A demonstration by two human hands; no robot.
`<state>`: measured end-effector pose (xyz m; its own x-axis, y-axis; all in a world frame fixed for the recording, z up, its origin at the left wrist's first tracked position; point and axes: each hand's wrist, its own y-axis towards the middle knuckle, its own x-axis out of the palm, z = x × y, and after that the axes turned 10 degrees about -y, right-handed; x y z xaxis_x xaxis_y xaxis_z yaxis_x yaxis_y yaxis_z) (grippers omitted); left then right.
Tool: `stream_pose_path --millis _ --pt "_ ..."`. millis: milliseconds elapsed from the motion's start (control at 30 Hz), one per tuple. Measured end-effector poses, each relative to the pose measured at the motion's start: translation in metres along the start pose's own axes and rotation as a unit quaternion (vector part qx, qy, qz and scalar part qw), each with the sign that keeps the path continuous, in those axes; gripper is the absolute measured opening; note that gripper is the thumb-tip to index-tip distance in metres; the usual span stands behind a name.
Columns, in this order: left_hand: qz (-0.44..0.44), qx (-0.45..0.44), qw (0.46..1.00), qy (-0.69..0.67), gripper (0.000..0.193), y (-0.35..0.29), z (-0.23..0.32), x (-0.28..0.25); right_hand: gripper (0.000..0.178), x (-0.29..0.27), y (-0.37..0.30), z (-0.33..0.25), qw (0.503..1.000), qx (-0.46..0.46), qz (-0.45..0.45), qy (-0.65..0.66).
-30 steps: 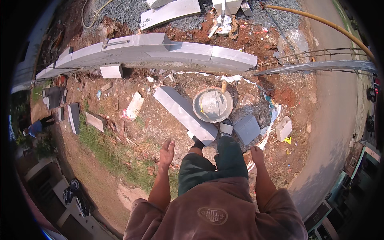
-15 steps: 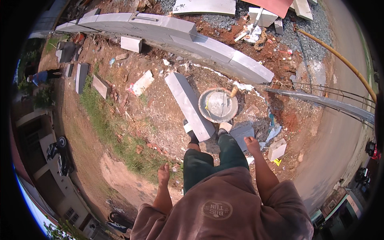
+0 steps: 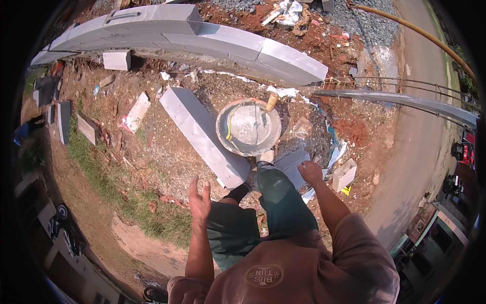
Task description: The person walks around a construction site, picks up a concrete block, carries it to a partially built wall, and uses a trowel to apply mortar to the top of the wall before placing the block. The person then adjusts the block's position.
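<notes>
My left hand hangs open in the air, thumb and fingers apart, nearest to the lower end of a long pale grey block on the ground. My right hand is held out with its fingers curled in; nothing shows in it. Under it lies a flat grey slab piece. Between the hands and the wall stands a round, mortar-stained basin. A wooden tool handle rests over its far right rim, and a thin yellow strip lies inside. My feet are beside the block and basin.
A low wall of grey blocks crosses ahead, with a metal bar tool on top. Loose blocks and rubble lie around. At right are a broken block, thin rebar and a long grey beam. Grass grows left.
My view has shifted, so the basin and long block appear further left. My left hand has risen, its fingers spreading. The right hand stays curled in nearly the same pose.
</notes>
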<state>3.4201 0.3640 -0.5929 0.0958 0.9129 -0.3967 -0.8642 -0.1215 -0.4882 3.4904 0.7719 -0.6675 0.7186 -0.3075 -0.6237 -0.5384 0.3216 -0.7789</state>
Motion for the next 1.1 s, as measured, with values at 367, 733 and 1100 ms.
stream_pose_path --millis 367,733,1100 --pt "-0.061 0.256 0.965 -0.014 0.076 0.129 -0.02 0.125 0.065 0.129 0.179 0.08 0.985 0.172 -0.023 -0.018" --pt "0.012 0.178 0.98 -0.092 0.055 0.157 -0.081 0.139 0.061 0.178 0.158 0.119 0.956 0.132 0.034 0.259" --pt "0.014 0.154 0.98 -0.128 0.051 0.178 -0.115 0.132 0.058 0.28 0.11 0.258 0.898 0.405 0.122 0.121"
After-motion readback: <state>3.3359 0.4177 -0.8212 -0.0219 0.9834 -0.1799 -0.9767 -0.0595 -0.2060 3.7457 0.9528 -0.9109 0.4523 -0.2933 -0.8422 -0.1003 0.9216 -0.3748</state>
